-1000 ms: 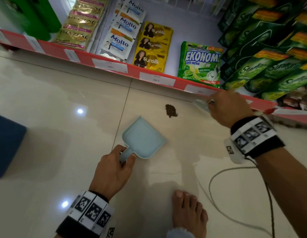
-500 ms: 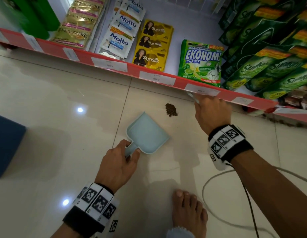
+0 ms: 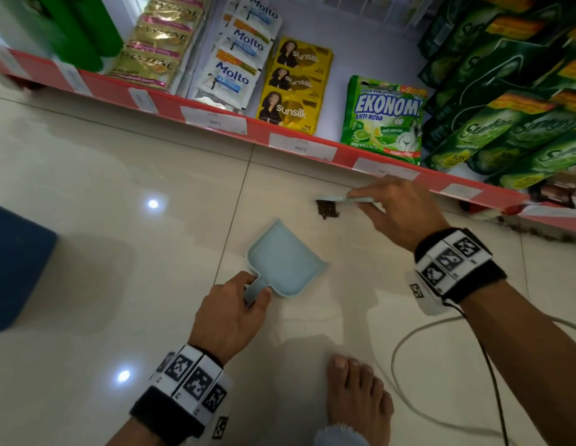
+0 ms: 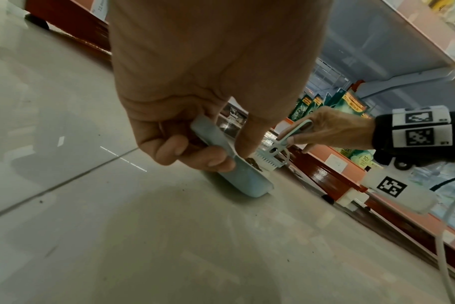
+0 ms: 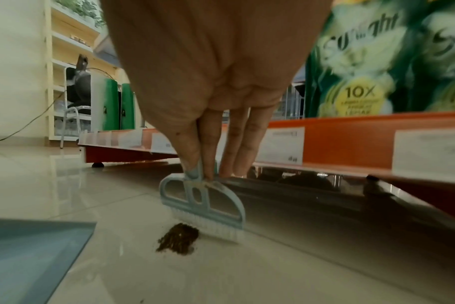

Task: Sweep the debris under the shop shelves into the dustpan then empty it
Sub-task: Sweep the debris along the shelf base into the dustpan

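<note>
A small pile of brown debris (image 3: 326, 210) lies on the cream floor tile in front of the red shelf base. My left hand (image 3: 230, 315) grips the handle of a pale blue dustpan (image 3: 285, 260), which sits flat on the floor with its mouth toward the debris (image 5: 178, 238). My right hand (image 3: 399, 210) pinches the handle of a small pale blue brush (image 5: 204, 205). The bristles touch the floor just behind the pile, on the shelf side. A gap of bare tile separates the debris from the dustpan (image 5: 31, 253) lip.
The red shelf edge (image 3: 299, 144) with price labels runs across the back, stocked with sachets and green pouches. More dark dirt (image 3: 550, 235) lies under the shelf at the right. A bare foot (image 3: 357, 400), a white cable (image 3: 409, 355) and a blue object (image 3: 13, 268) are nearby.
My right hand swung left along the shelf base and set the brush down behind the debris pile. The left hand and dustpan stayed nearly in place.
</note>
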Motion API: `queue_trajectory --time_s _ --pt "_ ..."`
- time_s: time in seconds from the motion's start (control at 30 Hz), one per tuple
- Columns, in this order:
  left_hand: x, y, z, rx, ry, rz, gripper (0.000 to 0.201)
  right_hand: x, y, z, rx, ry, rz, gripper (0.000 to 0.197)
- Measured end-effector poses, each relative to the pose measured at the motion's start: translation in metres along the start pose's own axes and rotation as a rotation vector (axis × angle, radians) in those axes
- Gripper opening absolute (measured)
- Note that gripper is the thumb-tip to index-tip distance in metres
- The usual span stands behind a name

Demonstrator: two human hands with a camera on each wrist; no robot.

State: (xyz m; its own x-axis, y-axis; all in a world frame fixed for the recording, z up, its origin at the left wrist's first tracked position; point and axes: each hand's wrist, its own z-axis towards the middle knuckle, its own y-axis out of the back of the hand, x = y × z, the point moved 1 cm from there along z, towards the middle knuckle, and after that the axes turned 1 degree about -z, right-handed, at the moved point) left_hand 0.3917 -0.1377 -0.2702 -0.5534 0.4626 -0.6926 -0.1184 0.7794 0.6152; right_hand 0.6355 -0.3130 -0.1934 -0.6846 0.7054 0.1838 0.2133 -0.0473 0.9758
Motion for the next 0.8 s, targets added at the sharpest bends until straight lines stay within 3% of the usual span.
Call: queue_trajectory --time_s 0.1,0.23,0.47,0.7,0.8 --pt "0.001 -0.003 -0.001 0.025 0.014 -0.004 0.017 0.003 0.007 0.006 -0.089 0.046 0.038 0.024" --pt "-0.001 -0.005 -0.001 0.042 0.010 -0.006 0.016 0.030 -0.002 0.032 -0.089 0.106 0.005 0.031" --pt "-0.005 0.000 -0.001 0.033 0.026 -0.028 0.018 0.064 -0.024 0.070 0.038 0.117 -0.146 0.040" --pt "-0.005 0.002 0.001 0.053 0.089 -0.178 0.017 0.023 -0.004 0.008 0.156 0.123 -0.149 0.036" --pt "-0.008 0.000 0.003 0.089 0.125 -0.221 0.017 0.009 0.010 -0.010 0.089 0.093 -0.120 0.033"
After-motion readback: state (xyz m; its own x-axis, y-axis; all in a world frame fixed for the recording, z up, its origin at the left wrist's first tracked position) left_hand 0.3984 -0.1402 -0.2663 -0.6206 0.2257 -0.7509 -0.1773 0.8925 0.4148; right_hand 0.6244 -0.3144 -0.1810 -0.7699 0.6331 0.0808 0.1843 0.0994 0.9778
